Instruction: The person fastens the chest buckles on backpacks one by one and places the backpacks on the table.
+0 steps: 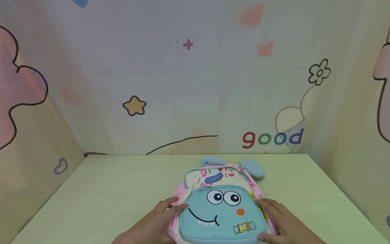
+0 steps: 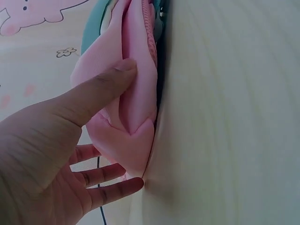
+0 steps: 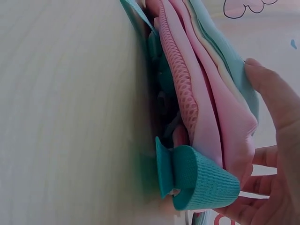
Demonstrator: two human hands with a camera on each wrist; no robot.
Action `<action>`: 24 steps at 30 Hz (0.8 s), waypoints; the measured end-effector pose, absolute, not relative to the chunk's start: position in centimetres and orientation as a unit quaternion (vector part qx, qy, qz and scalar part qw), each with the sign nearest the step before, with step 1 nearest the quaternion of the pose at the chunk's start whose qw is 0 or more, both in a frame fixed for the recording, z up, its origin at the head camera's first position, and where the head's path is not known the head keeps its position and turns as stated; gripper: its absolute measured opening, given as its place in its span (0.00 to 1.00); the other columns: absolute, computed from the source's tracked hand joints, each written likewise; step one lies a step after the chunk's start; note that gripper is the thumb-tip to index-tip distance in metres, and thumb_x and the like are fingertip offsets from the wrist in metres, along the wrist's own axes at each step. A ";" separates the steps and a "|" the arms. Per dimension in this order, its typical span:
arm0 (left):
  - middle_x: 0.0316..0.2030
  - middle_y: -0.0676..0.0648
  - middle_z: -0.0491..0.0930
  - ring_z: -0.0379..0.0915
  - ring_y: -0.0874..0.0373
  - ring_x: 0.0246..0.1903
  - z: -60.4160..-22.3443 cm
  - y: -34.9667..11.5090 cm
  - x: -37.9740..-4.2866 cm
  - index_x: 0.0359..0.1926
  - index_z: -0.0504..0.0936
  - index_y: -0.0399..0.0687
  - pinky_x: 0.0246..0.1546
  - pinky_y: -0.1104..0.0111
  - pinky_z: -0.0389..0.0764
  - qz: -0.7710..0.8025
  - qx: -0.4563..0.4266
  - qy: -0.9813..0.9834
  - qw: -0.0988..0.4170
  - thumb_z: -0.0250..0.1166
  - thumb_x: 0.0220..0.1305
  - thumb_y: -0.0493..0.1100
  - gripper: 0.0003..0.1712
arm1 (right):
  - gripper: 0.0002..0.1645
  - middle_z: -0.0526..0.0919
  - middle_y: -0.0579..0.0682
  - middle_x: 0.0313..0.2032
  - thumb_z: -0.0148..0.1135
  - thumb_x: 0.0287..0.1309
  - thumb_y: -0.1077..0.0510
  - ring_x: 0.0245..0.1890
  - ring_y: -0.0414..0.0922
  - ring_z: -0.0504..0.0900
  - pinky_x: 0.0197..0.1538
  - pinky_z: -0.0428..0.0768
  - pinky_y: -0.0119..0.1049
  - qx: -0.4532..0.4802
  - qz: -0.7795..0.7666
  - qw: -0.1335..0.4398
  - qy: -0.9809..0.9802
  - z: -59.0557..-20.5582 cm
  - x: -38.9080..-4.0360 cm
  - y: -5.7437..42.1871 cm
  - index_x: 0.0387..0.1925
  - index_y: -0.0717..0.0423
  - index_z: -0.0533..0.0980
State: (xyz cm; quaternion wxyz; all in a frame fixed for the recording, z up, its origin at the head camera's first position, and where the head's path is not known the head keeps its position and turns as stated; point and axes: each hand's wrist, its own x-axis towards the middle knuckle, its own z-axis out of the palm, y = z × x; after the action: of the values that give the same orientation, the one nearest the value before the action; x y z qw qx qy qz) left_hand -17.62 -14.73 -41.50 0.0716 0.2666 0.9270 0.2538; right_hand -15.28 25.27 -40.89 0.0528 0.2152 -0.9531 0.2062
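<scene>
A small child's backpack (image 1: 219, 211) lies on its back on the table, its light blue front pocket (image 1: 223, 211) facing up. That pocket bears two cartoon eyes, a smile and lettering. At the left side rests my left hand (image 1: 152, 218); in the left wrist view its thumb (image 2: 105, 86) lies against the pink side and the other fingers extend near the bag's edge. On the opposite side my right hand (image 1: 287, 222) touches the bag; the right wrist view has its thumb (image 3: 269, 86) on the blue pocket's edge, with the remaining fingers partly hidden behind the pink side.
Two blue padded flaps (image 1: 252, 168) stick out at the bag's far end. A teal webbing strap (image 3: 204, 183) loops out low on the right side. The pale green table (image 1: 106, 183) meets a printed cloth backdrop (image 1: 170, 81) behind and on both sides.
</scene>
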 end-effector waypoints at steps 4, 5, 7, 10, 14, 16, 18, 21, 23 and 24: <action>0.73 0.52 0.53 0.53 0.46 0.69 -41.5 -14.8 -17.7 0.68 0.61 0.76 0.57 0.60 0.77 0.275 0.275 0.919 0.072 0.75 0.43 0.63 0.50 | 0.54 0.70 0.52 0.63 0.69 0.42 0.32 0.57 0.52 0.71 0.47 0.82 0.49 0.220 0.189 0.081 -0.954 -41.1 -15.1 25.2 0.68 0.49 0.63; 0.73 0.52 0.53 0.53 0.46 0.68 -41.5 -14.8 -17.8 0.68 0.62 0.75 0.57 0.59 0.77 0.279 0.277 0.917 0.071 0.74 0.43 0.65 0.50 | 0.54 0.71 0.51 0.63 0.70 0.42 0.32 0.57 0.51 0.71 0.48 0.82 0.48 0.223 0.185 0.091 -0.953 -41.2 -15.1 25.2 0.68 0.49 0.63; 0.73 0.53 0.54 0.53 0.46 0.68 -41.5 -14.7 -17.8 0.68 0.62 0.75 0.57 0.58 0.77 0.288 0.276 0.914 0.070 0.73 0.43 0.67 0.49 | 0.54 0.71 0.50 0.62 0.71 0.41 0.32 0.56 0.50 0.71 0.48 0.82 0.46 0.228 0.182 0.107 -0.951 -41.3 -15.1 25.2 0.68 0.49 0.63; 0.73 0.52 0.54 0.54 0.46 0.68 -41.5 -14.7 -17.8 0.67 0.63 0.74 0.58 0.60 0.77 0.296 0.279 0.911 0.063 0.72 0.45 0.66 0.48 | 0.54 0.72 0.48 0.62 0.71 0.41 0.33 0.56 0.49 0.72 0.49 0.82 0.47 0.223 0.190 0.110 -0.950 -41.4 -15.0 25.2 0.68 0.48 0.63; 0.73 0.51 0.56 0.55 0.46 0.68 -41.3 -14.8 -17.7 0.67 0.64 0.73 0.57 0.62 0.77 0.308 0.285 0.907 0.035 0.74 0.50 0.56 0.44 | 0.54 0.72 0.46 0.61 0.72 0.41 0.35 0.56 0.45 0.71 0.51 0.81 0.47 0.222 0.202 0.125 -0.946 -41.7 -14.9 25.3 0.68 0.48 0.63; 0.72 0.50 0.57 0.56 0.46 0.68 -41.0 -14.8 -17.7 0.67 0.65 0.73 0.56 0.61 0.77 0.316 0.282 0.906 0.018 0.74 0.51 0.51 0.43 | 0.53 0.73 0.46 0.60 0.73 0.40 0.36 0.56 0.41 0.71 0.52 0.80 0.45 0.237 0.203 0.150 -0.938 -42.0 -15.0 25.3 0.67 0.49 0.64; 0.72 0.50 0.58 0.56 0.44 0.69 -40.6 -14.8 -17.6 0.66 0.66 0.73 0.56 0.56 0.78 0.326 0.274 0.905 0.003 0.74 0.51 0.50 0.42 | 0.53 0.74 0.45 0.59 0.74 0.39 0.38 0.55 0.39 0.71 0.52 0.80 0.42 0.249 0.208 0.169 -0.931 -42.2 -15.1 25.3 0.66 0.49 0.64; 0.71 0.49 0.61 0.59 0.43 0.68 -40.3 -14.7 -17.6 0.65 0.68 0.69 0.56 0.51 0.77 0.336 0.280 0.898 -0.042 0.74 0.50 0.51 0.40 | 0.51 0.75 0.45 0.57 0.75 0.39 0.40 0.54 0.37 0.72 0.51 0.79 0.40 0.256 0.219 0.179 -0.924 -42.3 -15.1 25.3 0.65 0.50 0.65; 0.70 0.46 0.63 0.64 0.45 0.65 -40.2 -14.6 -17.6 0.64 0.70 0.65 0.55 0.55 0.78 0.350 0.287 0.889 -0.069 0.75 0.50 0.50 0.40 | 0.49 0.75 0.45 0.57 0.74 0.41 0.41 0.53 0.37 0.72 0.51 0.79 0.39 0.246 0.228 0.167 -0.927 -42.3 -15.1 25.2 0.64 0.49 0.66; 0.69 0.45 0.63 0.67 0.47 0.62 -40.2 -14.6 -17.6 0.64 0.70 0.62 0.55 0.59 0.79 0.355 0.292 0.884 -0.086 0.75 0.49 0.48 0.40 | 0.48 0.75 0.45 0.57 0.74 0.42 0.41 0.53 0.37 0.73 0.51 0.79 0.40 0.239 0.232 0.159 -0.929 -42.3 -15.0 25.2 0.64 0.49 0.66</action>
State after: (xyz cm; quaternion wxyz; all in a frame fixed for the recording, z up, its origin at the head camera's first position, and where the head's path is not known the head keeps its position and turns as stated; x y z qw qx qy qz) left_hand -17.58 -14.56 -40.17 -0.0859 0.2922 0.8837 0.3554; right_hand -15.04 25.19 -42.30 0.1588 0.2389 -0.9294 0.2322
